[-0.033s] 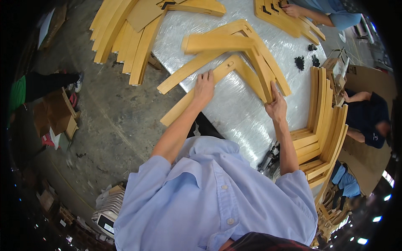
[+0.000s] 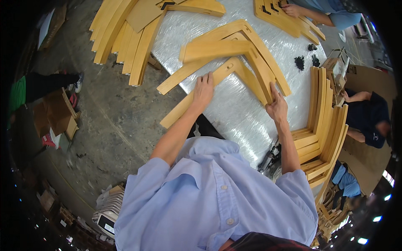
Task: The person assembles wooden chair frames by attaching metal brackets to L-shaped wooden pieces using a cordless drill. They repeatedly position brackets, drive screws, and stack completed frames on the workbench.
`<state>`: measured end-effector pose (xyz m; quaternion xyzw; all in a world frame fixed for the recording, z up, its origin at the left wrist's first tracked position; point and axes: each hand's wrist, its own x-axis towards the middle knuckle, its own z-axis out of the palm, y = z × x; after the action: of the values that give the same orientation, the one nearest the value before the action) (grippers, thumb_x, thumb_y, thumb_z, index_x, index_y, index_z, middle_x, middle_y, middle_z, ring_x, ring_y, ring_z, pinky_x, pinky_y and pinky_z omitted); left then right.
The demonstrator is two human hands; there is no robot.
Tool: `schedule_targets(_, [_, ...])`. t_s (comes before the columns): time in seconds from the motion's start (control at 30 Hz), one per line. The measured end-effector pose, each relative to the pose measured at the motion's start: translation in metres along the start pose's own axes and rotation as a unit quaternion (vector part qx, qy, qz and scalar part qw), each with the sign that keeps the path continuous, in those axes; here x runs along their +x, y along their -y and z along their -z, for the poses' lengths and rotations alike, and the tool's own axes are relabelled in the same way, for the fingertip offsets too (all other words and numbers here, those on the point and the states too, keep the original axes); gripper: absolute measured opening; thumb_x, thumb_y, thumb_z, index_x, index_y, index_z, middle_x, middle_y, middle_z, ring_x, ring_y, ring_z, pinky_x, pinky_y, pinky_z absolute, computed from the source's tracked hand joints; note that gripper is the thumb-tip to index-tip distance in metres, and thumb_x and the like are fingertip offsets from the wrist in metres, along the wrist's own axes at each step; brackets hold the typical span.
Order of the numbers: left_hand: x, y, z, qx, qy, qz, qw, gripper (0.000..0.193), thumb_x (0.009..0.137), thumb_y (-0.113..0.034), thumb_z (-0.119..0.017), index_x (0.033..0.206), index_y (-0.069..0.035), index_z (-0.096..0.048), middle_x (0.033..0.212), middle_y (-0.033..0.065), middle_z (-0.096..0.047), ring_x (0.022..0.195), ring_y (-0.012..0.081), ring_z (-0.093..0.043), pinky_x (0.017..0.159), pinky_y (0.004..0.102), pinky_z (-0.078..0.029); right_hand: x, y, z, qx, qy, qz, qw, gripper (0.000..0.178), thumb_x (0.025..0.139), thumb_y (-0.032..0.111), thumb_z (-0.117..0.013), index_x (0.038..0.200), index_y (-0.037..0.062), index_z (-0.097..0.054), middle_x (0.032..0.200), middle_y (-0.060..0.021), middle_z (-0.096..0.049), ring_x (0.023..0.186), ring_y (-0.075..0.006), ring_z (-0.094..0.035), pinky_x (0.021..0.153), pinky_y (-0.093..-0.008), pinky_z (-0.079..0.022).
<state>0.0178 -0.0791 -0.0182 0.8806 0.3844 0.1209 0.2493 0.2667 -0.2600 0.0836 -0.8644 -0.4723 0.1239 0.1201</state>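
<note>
Several V-shaped wooden frame pieces lie nested on the table in front of me. My left hand (image 2: 204,91) is closed over the long arm of the nearest wooden frame piece (image 2: 226,72), fingers curled across its top. My right hand (image 2: 277,107) grips the near end of the middle wooden frame piece (image 2: 217,50), its index finger stretched along the wood. This middle piece crosses over the others, and its far left end seems tilted off them. Beyond it rests another frame piece (image 2: 268,58) with a slot near its bend. My right palm hides the gripped end.
Film covers the silvery table (image 2: 234,113). Stacked wooden frames stand at the far left (image 2: 138,50) and right edge (image 2: 322,104). Black hardware (image 2: 299,62) lies at far right; a power tool (image 2: 268,159) is by my right forearm. A co-worker's hand (image 2: 293,10) touches frames at the far side.
The middle frame piece has swung slightly, its left end coming down toward me. My hands have barely moved.
</note>
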Motion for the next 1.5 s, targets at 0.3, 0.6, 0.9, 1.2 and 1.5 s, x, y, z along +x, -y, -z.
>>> schedule_targets(0.3, [-0.063,-0.023,0.0,0.062,-0.031,-0.141,0.987,0.07,0.071,-0.016,-0.074,0.132,0.0,-0.046,0.127,0.0183,-0.047,0.117,0.0376,-0.044,0.1,0.0463,-0.039,0.025,-0.026,-0.006,-0.003,0.066,0.018,0.998,0.064,0.074,0.027,-0.077,0.133,0.0188,-0.054,0.101,-0.0158,-0.061,0.084,-0.0324,-0.063,0.075,-0.0403,-0.053])
schedule_targets(0.6, [0.017,-0.035,0.002,0.042,0.003,-0.052,0.998,0.091,0.068,-0.04,-0.08,0.14,-0.004,-0.039,0.145,0.0246,-0.03,0.134,0.0421,-0.028,0.107,0.0628,-0.022,0.168,-0.038,-0.032,0.093,-0.133,0.058,0.985,0.06,0.081,0.043,-0.071,0.124,0.0026,-0.06,0.116,-0.0237,-0.059,0.106,-0.0387,-0.057,0.091,-0.0414,-0.047])
schedule_targets(0.9, [0.037,-0.004,-0.017,0.082,0.017,-0.12,0.989,0.085,0.072,-0.052,-0.073,0.142,-0.014,-0.042,0.15,0.0201,-0.028,0.139,0.0381,-0.025,0.107,0.0641,-0.021,0.233,-0.019,-0.118,0.069,-0.121,0.005,0.99,0.06,0.088,0.052,-0.055,0.128,0.007,-0.056,0.123,-0.0154,-0.057,0.114,-0.0354,-0.05,0.095,-0.046,-0.041])
schedule_targets(1.2, [0.043,0.013,0.003,0.054,0.065,-0.194,0.977,0.073,0.073,-0.047,-0.075,0.137,-0.02,-0.05,0.15,0.0141,-0.034,0.138,0.0345,-0.03,0.11,0.057,-0.02,0.172,0.013,-0.125,0.053,-0.198,-0.082,0.975,0.049,0.086,0.044,-0.059,0.119,0.0075,-0.06,0.116,-0.0129,-0.058,0.109,-0.0325,-0.05,0.093,-0.0456,-0.041])
schedule_targets(1.5, [0.045,0.022,0.014,0.063,0.091,-0.265,0.958,0.072,0.073,-0.043,-0.077,0.136,-0.019,-0.052,0.15,0.0146,-0.035,0.138,0.0356,-0.03,0.11,0.0571,-0.021,0.134,0.02,-0.122,0.021,-0.198,-0.171,0.965,0.055,0.087,0.044,-0.056,0.12,0.0009,-0.057,0.114,-0.0169,-0.059,0.107,-0.0341,-0.051,0.093,-0.0468,-0.041])
